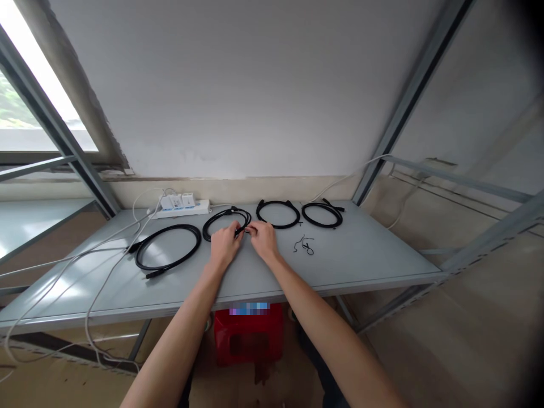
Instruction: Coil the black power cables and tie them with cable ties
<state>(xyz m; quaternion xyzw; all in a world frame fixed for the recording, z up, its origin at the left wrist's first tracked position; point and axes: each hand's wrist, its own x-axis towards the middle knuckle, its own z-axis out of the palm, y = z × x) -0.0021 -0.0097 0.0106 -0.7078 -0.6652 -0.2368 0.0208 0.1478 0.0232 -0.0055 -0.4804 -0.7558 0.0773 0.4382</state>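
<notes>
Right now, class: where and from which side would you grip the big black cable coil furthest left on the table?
Probably the big coil at its right arc, from above: it lies flat, strands run together there, loose ends sit on its left, and the left hand is nearest.

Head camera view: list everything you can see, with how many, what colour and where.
Shelf: one, grey metal, across the middle.
Coiled cables: four, black, in a row on the shelf.
Power strip: one, white, back left of the shelf, white chargers plugged in.
Loose cords: several, white, trailing off the shelf's left side.
Small wire ties: a few, black, right of the hands.
Stool: one, red, under the shelf.
Window: one, bright, far left.
Left hand: one, bare, grip on the second coil from the left.
Right hand: one, bare, grip on the same coil.
</notes>
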